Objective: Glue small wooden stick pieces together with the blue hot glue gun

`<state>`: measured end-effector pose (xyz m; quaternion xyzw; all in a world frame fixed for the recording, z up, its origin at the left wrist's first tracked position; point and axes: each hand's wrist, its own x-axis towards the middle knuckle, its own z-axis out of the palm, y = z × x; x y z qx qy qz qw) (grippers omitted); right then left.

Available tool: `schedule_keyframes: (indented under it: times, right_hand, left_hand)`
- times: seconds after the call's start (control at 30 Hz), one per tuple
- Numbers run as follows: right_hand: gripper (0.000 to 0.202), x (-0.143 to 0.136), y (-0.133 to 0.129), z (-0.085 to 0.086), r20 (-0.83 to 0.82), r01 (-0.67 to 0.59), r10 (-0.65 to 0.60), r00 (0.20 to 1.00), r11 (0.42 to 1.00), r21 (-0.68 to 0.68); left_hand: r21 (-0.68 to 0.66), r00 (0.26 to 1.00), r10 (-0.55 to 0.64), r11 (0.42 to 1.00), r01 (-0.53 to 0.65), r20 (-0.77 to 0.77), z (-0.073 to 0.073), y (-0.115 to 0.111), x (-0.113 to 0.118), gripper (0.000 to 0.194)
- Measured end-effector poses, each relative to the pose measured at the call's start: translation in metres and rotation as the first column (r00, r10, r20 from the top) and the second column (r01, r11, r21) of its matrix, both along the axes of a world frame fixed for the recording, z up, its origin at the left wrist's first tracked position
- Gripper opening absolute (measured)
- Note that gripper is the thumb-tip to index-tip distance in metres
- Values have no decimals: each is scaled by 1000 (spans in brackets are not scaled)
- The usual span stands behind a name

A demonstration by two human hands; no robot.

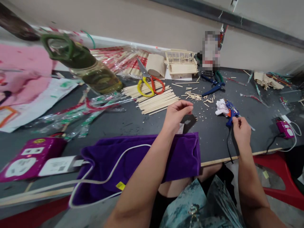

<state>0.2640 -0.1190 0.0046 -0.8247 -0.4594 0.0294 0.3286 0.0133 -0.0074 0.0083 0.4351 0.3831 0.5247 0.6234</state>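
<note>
My left hand (178, 114) is raised over the dark tabletop, with thumb and forefinger pinched together. Whatever may be between those fingertips is too small to make out. At the right, my right hand (242, 131) has its fingers curled at the handle of a blue hot glue gun (233, 117), whose cord hangs down over the table edge. Crumpled white paper (222, 107) lies against the gun's nozzle. Beyond my left hand, thin wooden sticks (158, 103) lie in a flat row, with yellow and orange-handled scissors (152, 87) on top. Short cut pieces (193, 96) are scattered nearby.
A small stick-built model (181, 63) stands at the back beside blue pliers (213, 88). A green-topped bottle (95, 71) and plastic wrappers (87, 109) are at left. A purple cloth (140, 158), a white cable and a magenta power socket (33, 156) occupy the front edge.
</note>
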Motion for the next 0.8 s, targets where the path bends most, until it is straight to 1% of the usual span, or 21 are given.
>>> schedule_keyframes:
  times: [0.07, 0.13, 0.2, 0.27, 0.33, 0.43, 0.57, 0.6, 0.67, 0.73, 0.8]
  right_hand:
    - [43, 11, 5, -8, -110, -26, 27, 994, 1000, 12]
    - [47, 17, 12, -17, -281, -24, 34, 959, 999, 38]
    - [54, 19, 19, -24, -456, 10, 20, 890, 998, 64]
    - [56, 19, 23, -27, -598, 65, 11, 801, 992, 105]
    - [53, 17, 24, -26, -709, 137, 13, 705, 978, 154]
    - [46, 14, 23, -20, -820, 222, 36, 572, 955, 197]
    - [32, 16, 18, -8, -891, 270, 96, 443, 934, 235]
    - [31, 16, 17, -5, -903, 264, 110, 416, 935, 236]
    - [31, 13, 15, 1, -915, 208, 163, 370, 945, 252]
    - [33, 6, 12, 6, -906, 110, 254, 339, 946, 306]
    - [30, -6, 9, 11, -888, -18, 351, 299, 932, 363]
  left_hand:
    - [-4, 1000, 6, 1000, -6, 4, 0, 0, 0, 16]
    - [-6, 1000, 4, 1000, -4, 9, -1, 1, -1, 16]
    - [-6, 1000, 1, 1000, -1, 17, -1, 1, -1, 16]
    - [-9, 1000, -2, 1000, 2, 26, 0, 1, -1, 17]
    - [-13, 1000, -4, 1000, 5, 28, 0, 1, 0, 17]
    - [-19, 1000, 0, 1000, 1, 31, 1, 0, 0, 17]
    - [-42, 998, 12, 999, -9, 60, 1, 0, 0, 19]
    - [-50, 998, 9, 999, -6, 66, 1, 0, 0, 20]
    - [-63, 997, -2, 998, 7, 80, 0, 0, 0, 24]
    - [-73, 995, -21, 997, 28, 100, 0, 1, 0, 27]
    - [-86, 991, -38, 995, 49, 130, 1, 1, 1, 30]
